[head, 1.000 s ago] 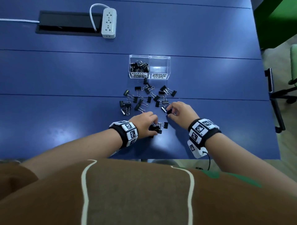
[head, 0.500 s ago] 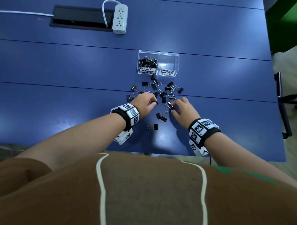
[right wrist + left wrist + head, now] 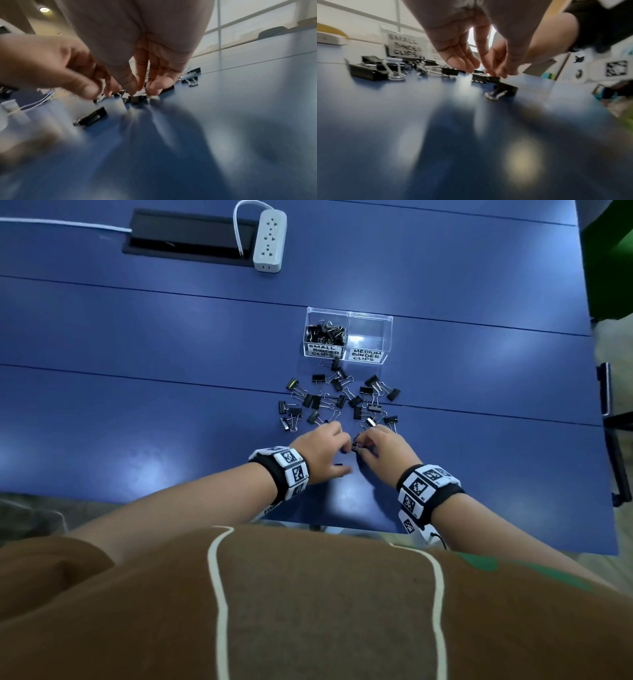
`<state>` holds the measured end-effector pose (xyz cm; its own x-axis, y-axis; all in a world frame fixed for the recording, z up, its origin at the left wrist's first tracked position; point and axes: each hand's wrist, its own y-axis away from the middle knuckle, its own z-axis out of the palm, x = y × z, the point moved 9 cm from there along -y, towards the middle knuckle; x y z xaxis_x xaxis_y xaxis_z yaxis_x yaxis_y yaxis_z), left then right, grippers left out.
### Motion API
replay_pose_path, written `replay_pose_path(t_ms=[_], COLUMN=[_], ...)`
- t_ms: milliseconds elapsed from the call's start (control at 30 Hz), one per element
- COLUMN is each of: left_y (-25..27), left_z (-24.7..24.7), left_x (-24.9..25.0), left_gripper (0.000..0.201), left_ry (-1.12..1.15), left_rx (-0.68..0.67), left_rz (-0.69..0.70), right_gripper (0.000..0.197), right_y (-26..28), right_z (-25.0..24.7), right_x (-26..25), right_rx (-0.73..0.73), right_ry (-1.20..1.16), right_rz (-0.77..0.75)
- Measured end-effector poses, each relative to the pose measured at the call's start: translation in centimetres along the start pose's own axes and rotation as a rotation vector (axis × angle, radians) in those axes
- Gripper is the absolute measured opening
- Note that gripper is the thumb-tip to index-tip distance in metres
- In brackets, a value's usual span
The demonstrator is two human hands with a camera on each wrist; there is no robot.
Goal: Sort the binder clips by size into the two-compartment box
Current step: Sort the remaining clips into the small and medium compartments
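Observation:
A clear two-compartment box [image 3: 347, 318] stands mid-table; its left side, labelled small [image 3: 324, 350], holds several black clips, and the medium side [image 3: 367, 355] holds none. Loose black binder clips [image 3: 339, 400] lie scattered in front of it. My left hand [image 3: 337, 440] [image 3: 488, 70] reaches down with nearly straight fingers, the index tip touching a small clip [image 3: 494, 78]. My right hand [image 3: 363, 445] [image 3: 139, 90] pinches a small clip [image 3: 137, 99] [image 3: 356, 446] between thumb and fingers, low on the table. Another clip [image 3: 504, 89] [image 3: 92, 117] lies alone just nearer to me.
A white power strip [image 3: 270, 239] and a black cable slot [image 3: 188, 236] sit at the far side of the blue table [image 3: 137, 422]. The table's right edge runs near a black chair frame [image 3: 613, 419]. Bare tabletop stretches to the left.
My left hand left a few clips on the table, went to the pile, then came back beside them. My right hand moved left and took hold of one.

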<state>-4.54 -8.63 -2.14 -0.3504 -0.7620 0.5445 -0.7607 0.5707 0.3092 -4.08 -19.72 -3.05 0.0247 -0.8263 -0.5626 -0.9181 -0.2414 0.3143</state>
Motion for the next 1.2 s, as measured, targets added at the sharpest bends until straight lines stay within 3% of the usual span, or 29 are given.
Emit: replay_pose_path(t_ms=[200, 433, 600, 733, 967, 1200], left_y=[1.1, 0.2, 1.4, 2.1, 1.7, 2.3], left_z=[1.3, -1.4, -4.6, -5.6, -5.3, -5.8], left_x=[-0.5, -2.3, -6.7, -9.3, -10.8, -11.4], left_gripper=[0.039, 0.042, 0.032, 0.041, 0.033, 0.017], left_ry=[-0.118, -0.087, -0.006, 0.011, 0.201, 0.274], left_rx=[-0.080, 0.104, 0.340, 0.385, 0.315, 0.346], left_rz=[0.038, -0.036, -0.303, -0.464, -0.460, -0.419], right_gripper=[0.021, 0.022, 0.023, 0.023, 0.026, 0.019], right_y=[-0.8, -0.8, -1.6, -3.6, -7.2, -8.5], right_z=[-4.1, -2.1, -4.8, -5.3, -4.0, -2.7], right_x=[3.5, 3.1, 4.1, 3.7, -1.4, -1.7], right_rx=[0.215, 0.080, 0.199, 0.196, 0.089, 0.015], right_ry=[-0.102, -0.074, -0.126, -0.104, 0.041, 0.150], right_rz=[0.166, 0.149, 0.204, 0.213, 0.035, 0.127])
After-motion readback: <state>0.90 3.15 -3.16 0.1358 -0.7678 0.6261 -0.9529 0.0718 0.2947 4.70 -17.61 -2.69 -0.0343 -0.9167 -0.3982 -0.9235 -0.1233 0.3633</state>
